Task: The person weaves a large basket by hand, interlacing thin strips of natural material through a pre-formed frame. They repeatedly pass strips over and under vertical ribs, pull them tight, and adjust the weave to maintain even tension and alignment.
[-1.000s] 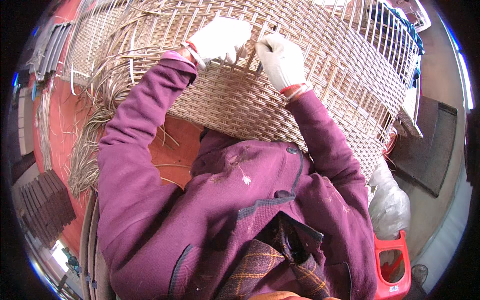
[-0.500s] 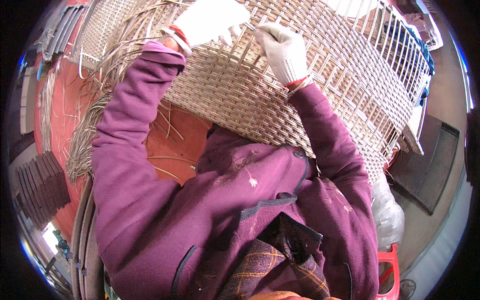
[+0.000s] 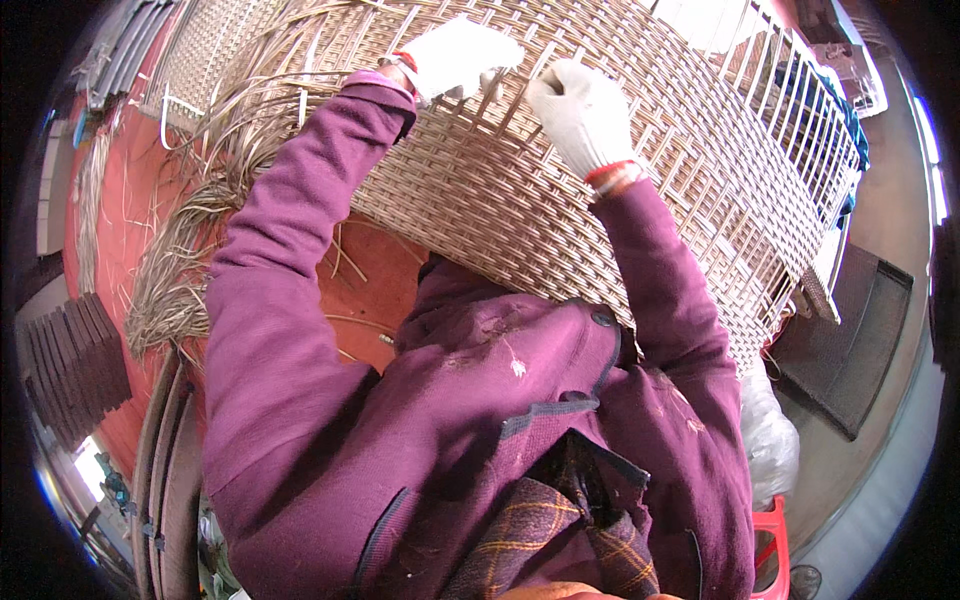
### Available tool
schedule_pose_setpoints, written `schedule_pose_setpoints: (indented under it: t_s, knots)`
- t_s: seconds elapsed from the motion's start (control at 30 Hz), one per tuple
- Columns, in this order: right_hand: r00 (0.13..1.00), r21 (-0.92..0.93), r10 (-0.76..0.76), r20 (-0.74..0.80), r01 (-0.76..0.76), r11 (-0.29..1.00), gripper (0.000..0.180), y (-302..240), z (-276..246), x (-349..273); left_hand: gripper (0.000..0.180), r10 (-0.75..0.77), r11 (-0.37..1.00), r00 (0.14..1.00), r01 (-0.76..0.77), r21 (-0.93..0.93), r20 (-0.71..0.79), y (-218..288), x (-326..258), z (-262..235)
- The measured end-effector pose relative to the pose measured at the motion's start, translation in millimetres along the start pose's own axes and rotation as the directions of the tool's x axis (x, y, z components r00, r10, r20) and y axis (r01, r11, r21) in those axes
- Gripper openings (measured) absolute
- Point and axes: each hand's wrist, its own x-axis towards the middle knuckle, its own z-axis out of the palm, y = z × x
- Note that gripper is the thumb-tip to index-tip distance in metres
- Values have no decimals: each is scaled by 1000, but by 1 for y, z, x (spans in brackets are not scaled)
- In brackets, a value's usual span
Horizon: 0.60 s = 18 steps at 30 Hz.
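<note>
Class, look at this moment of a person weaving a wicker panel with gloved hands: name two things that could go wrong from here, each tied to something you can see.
1. The right hand grips a strand in a fist over the woven panel; a hard pull might snap the strand or distort the neat rows.
2. Loose strands trail in a heap across the red floor beside the left hand; they could tangle or catch underfoot.

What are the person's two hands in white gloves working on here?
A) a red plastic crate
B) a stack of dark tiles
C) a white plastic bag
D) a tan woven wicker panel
D: the left hand and right hand both rest on the tan woven wicker panel, gripping its strands.
</note>
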Motion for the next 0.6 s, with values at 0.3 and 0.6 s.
schedule_pose_setpoints:
  t_s: [0.3, 0.6]
  knots:
    - [1000, 25, 12, -22, -11, 1000, 20, 2, 16, 2, 37, 29, 986, 999, -31, -161, -17, 6, 0, 0]
    - [848, -4, -427, -315, 449, 894, 19, -12, 21, 16, 41, 111, 875, 993, -116, 470, 37, 16, -13, -37]
